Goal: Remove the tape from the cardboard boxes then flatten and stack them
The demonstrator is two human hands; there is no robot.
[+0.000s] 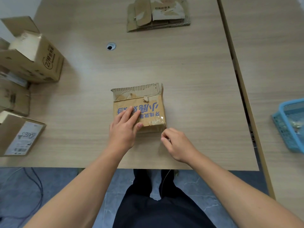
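A small cardboard box [148, 102] with blue printed characters lies in the middle of the table. Clear tape [158, 120] covers its near right corner. My left hand [125, 127] presses flat on the box's near left part, fingers spread over the print. My right hand [176, 143] sits just off the near right corner, thumb and fingers pinched together; whether a strip of tape is between them I cannot tell. A stack of flattened boxes [158, 15] lies at the far edge of the table.
Several unflattened boxes stand at the left: an open one [34, 58], a labelled one [19, 134] near the front edge. A blue plastic basket [291, 124] sits on the adjoining table at right. A cable hole [111, 46] is in the tabletop.
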